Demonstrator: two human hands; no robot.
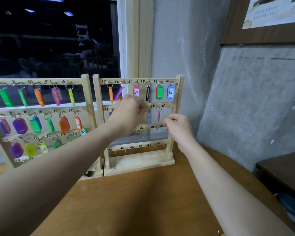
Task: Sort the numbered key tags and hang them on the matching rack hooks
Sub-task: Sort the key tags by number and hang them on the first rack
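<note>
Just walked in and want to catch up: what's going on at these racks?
A person is hanging numbered key tags on two wooden racks. The left hand reaches to the right rack's second row, fingers curled at the ring of a pale blue tag near hook 35. The right hand rests by hooks 41 and 42. The bottom rows of that rack hold no tags.

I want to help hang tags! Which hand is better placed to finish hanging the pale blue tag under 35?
Probably the left hand: its fingertips are already at the ring of the pale blue tag. The right hand sits lower, near hook 42.
</note>
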